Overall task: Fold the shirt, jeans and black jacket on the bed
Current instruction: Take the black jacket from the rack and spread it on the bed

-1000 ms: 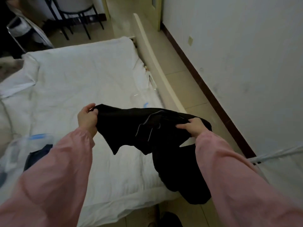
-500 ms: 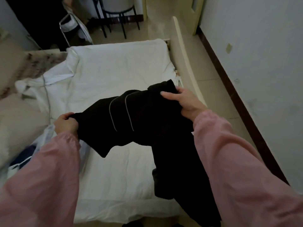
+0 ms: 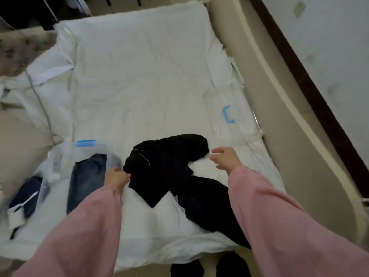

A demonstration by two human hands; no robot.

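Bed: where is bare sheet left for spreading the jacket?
Bare: the wide sheet beyond the jacket, left of the clear lid. Crowded: the near left, with jeans, clear box and a dark garment; the jacket fills the near middle.

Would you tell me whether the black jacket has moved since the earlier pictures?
Yes. The black jacket has come down from the air onto the bed, where it lies crumpled.

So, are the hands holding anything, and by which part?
The left hand grips the black jacket at its left edge; the right hand is open and holds nothing.
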